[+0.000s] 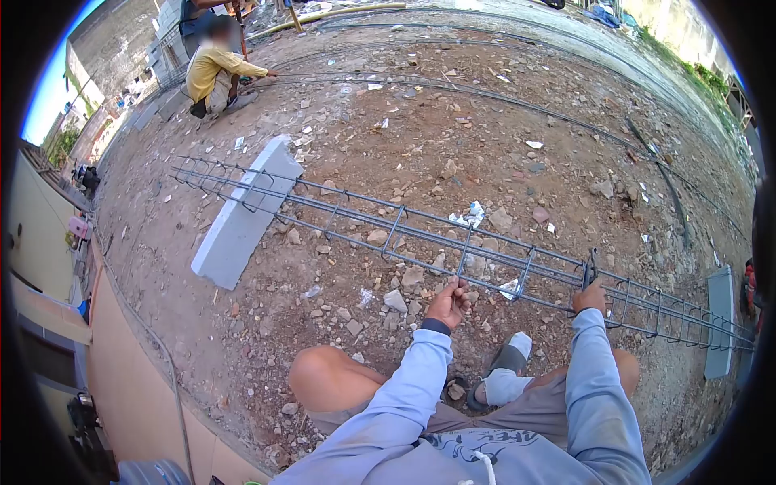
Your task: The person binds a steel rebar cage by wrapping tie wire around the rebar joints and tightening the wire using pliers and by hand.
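Note:
A long cage of steel bars and square ties point(396, 229) runs across the view, resting on a pale block point(242, 222) at the left and a grey block point(719, 315) at the far right. My left hand point(449, 304) is at the near lower bar, beside a tie, with its fingers pinched together; what they hold is too small to make out. My right hand point(589, 297) is closed around a dark hand tool point(589, 271), whose upper end is at the cage's bars.
A person in a yellow shirt point(214, 73) squats at the upper left, one hand at long bars point(420, 82) on the ground. Another person stands behind. Rubble and stones point(395, 301) lie under the cage. A hose point(174, 380) runs along the left.

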`<state>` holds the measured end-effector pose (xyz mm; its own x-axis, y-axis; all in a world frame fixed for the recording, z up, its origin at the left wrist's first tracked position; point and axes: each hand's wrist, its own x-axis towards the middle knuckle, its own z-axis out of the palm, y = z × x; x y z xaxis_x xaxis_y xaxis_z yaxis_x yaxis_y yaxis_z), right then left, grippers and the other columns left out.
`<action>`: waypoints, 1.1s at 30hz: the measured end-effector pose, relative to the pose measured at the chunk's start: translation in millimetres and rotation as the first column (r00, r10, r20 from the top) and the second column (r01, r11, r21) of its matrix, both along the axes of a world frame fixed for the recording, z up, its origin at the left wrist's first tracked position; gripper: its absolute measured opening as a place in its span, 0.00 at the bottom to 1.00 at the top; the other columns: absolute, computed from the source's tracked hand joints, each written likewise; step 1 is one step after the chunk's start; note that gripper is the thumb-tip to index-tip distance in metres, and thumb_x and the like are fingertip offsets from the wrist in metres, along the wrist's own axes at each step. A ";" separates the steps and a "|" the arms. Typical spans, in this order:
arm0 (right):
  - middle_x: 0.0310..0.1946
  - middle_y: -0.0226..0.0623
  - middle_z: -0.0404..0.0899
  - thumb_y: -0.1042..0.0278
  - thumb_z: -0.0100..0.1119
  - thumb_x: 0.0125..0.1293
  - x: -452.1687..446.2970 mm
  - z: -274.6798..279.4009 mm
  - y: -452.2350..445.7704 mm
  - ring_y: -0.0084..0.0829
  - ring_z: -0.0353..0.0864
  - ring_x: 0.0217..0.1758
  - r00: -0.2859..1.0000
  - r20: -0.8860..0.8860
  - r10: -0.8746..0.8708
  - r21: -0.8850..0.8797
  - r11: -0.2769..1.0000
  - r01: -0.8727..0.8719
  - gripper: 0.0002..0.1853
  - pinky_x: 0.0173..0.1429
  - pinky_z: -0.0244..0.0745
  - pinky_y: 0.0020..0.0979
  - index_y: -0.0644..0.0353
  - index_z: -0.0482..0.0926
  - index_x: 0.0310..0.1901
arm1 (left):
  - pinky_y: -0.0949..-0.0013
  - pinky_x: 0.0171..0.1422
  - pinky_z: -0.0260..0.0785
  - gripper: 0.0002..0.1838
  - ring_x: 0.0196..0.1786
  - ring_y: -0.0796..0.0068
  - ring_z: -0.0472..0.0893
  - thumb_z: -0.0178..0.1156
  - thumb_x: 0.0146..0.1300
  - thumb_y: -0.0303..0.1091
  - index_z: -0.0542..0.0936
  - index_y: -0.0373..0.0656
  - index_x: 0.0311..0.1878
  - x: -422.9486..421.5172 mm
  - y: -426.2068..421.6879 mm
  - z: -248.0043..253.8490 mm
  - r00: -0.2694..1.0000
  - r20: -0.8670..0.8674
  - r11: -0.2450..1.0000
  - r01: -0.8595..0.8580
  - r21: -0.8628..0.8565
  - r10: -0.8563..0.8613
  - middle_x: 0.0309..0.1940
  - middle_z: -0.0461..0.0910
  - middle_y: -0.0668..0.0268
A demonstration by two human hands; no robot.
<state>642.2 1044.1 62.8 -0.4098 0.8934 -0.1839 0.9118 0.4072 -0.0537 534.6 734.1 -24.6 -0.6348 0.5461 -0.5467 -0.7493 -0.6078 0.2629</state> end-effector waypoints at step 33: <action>0.36 0.55 0.79 0.66 0.49 0.53 -42.9 78.5 -153.8 0.51 0.80 0.41 0.572 -0.158 0.805 -0.345 0.498 -0.795 0.27 0.45 0.73 0.47 0.58 0.66 0.58 | 0.76 0.25 0.57 0.12 0.18 0.85 0.62 0.51 0.67 0.40 0.74 0.41 0.42 4.8 -7.0 3.8 0.994 -0.107 0.991 0.014 -0.132 -0.028 0.14 0.63 0.78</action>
<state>599.4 890.3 141.4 -0.9085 0.0558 -0.4141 0.2088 0.9190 -0.3343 539.4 727.0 -20.8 -0.6831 0.4881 -0.5433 -0.7245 -0.5471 0.4193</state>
